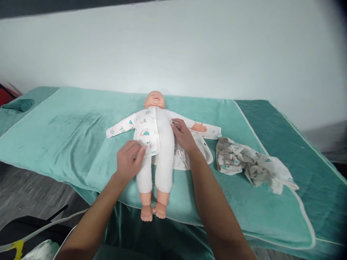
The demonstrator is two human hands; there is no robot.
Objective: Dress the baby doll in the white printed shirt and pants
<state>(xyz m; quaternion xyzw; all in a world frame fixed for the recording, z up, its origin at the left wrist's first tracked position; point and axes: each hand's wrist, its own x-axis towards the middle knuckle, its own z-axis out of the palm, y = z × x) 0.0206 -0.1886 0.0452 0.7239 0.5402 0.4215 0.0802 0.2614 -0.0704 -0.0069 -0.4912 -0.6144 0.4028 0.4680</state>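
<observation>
A baby doll (156,144) lies face up on a teal blanket (67,133), head toward the wall, bare feet toward me. It wears a white bodysuit and a printed white jacket (145,131), open on the right side. My left hand (130,159) pinches the lower edge of the jacket's left panel at the doll's hip. My right hand (183,135) presses on the doll's side with fingers curled on the open right panel of the jacket (199,150).
A crumpled printed cloth (249,164) lies on the blanket to the right of the doll. The blanket covers a darker teal bed (298,144) against a white wall. A dark teal pillow (18,104) sits far left. Grey floor and a dark object lie lower left.
</observation>
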